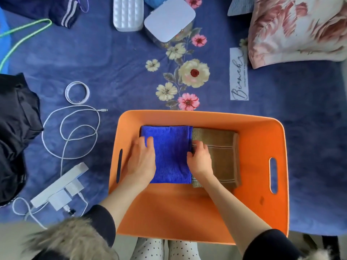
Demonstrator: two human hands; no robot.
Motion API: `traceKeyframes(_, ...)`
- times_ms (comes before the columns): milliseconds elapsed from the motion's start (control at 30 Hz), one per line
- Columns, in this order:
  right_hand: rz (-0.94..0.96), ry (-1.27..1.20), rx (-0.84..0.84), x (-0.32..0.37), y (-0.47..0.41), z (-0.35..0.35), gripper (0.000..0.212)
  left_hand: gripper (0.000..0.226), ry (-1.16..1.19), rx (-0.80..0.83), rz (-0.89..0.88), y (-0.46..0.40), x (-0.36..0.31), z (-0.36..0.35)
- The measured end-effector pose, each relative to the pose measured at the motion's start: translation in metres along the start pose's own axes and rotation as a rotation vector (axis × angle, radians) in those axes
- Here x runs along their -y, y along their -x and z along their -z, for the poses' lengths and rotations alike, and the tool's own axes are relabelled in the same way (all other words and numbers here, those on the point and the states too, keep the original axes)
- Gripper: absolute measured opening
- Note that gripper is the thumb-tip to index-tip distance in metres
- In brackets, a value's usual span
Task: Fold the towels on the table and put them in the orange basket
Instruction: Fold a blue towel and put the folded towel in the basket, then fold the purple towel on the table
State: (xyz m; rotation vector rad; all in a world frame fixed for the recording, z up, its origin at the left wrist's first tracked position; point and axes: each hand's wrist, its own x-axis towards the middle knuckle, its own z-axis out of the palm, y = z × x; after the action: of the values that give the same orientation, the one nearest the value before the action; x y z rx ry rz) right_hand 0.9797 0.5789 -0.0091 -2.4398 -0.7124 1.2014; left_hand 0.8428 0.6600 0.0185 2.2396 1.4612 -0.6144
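Note:
The orange basket (262, 139) stands at the near edge of the blue flowered cloth. Inside it lie two folded towels side by side: a blue towel (171, 149) on the left and a brown towel (221, 156) on the right. My left hand (141, 160) rests on the blue towel's left edge with its fingers curled round that edge. At the seam between the two towels, my right hand (200, 158) grips the blue towel's right edge. Both forearms reach down into the basket.
White cables (71, 132) and a white charger (60, 192) lie left of the basket, beside a dark garment (16, 128). A white box (169, 21) and a white bumpy case (127, 12) sit at the far side. A flowered pillow (296, 29) lies far right.

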Motion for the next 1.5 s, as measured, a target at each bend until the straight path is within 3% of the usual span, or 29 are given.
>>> traceKeyframes(100,0.431,0.434,-0.216,-0.003,0.004,-0.007,0.073,0.108,-0.243,0.127,-0.157,-0.008,-0.004,-0.01)
traceKeyframes(200,0.666,0.827,-0.095,-0.012,-0.007,-0.01,0.113,0.134,-0.381,0.171,-0.186,-0.02,-0.003,-0.022)
traceKeyframes(367,0.663,1.012,0.065,-0.031,-0.039,-0.005,0.13,0.141,-0.5,0.156,-0.183,-0.034,0.004,-0.044)
traceKeyframes(667,0.632,1.091,0.141,-0.033,-0.051,-0.011,0.117,0.141,-0.526,0.201,-0.201,-0.045,0.004,-0.046)
traceKeyframes(767,0.593,0.998,0.164,-0.024,-0.037,-0.004,0.11,0.132,-0.478,0.259,-0.201,-0.039,0.0,-0.033)
traceKeyframes(867,0.427,0.685,0.17,-0.013,-0.01,0.012,0.099,0.107,-0.364,0.292,-0.244,-0.022,-0.002,-0.011)
traceKeyframes(967,0.293,0.515,0.107,-0.007,0.024,0.036,0.086,0.081,-0.196,0.22,-0.287,0.006,-0.005,0.011)
traceKeyframes(1100,0.235,0.449,-0.056,-0.003,0.074,0.079,0.069,0.063,-0.052,0.028,-0.405,0.042,-0.014,0.046)
traceKeyframes(1300,0.1,0.387,-0.392,-0.006,0.157,0.154,0.061,0.054,0.026,-0.254,-0.639,0.072,-0.048,0.115)
traceKeyframes(1500,-0.19,0.264,-0.643,-0.025,0.254,0.179,0.063,0.063,-0.029,-0.255,-1.01,0.111,-0.108,0.151)
